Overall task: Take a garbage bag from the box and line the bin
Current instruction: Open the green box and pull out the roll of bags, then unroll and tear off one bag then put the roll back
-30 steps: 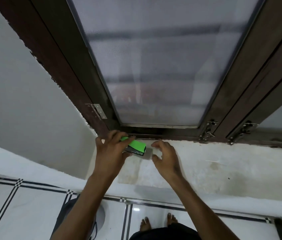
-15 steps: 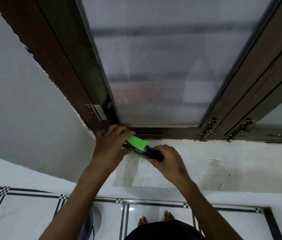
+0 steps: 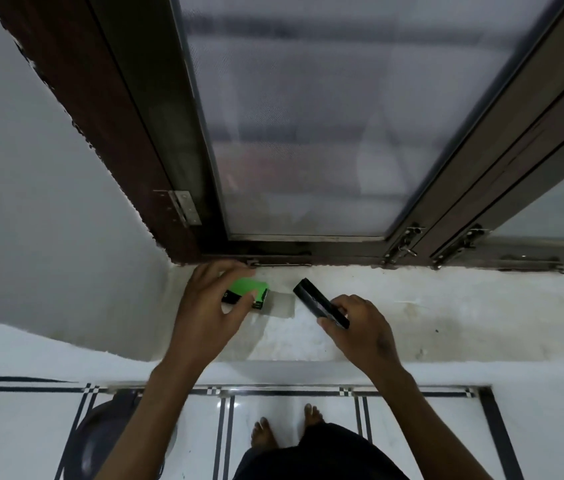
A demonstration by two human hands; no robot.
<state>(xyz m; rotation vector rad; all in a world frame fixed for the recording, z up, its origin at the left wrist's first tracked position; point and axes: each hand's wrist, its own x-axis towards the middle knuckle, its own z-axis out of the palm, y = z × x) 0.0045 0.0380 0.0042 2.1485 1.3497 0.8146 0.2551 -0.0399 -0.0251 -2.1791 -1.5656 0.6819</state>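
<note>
A small green and black box [image 3: 250, 287] lies on the white window sill [image 3: 429, 306], near its left corner. My left hand [image 3: 209, 310] rests over the box, thumb and fingers around its sides. My right hand [image 3: 360, 327] holds a black rolled garbage bag [image 3: 315, 299] by its near end; the roll is clear of the box and points up and left. Down on the floor at lower left stands a dark round bin [image 3: 100, 441], partly hidden behind my left forearm.
A brown-framed window with frosted panes [image 3: 325, 116] and metal latches [image 3: 402, 242] rises just behind the sill. A white wall [image 3: 31, 202] closes the left side. Below are white floor tiles with black stripes [image 3: 225, 427] and my bare feet [image 3: 284, 427].
My right hand has drawn the black roll out of the green box and moved it right. My left hand kept hold of the box on the sill.
</note>
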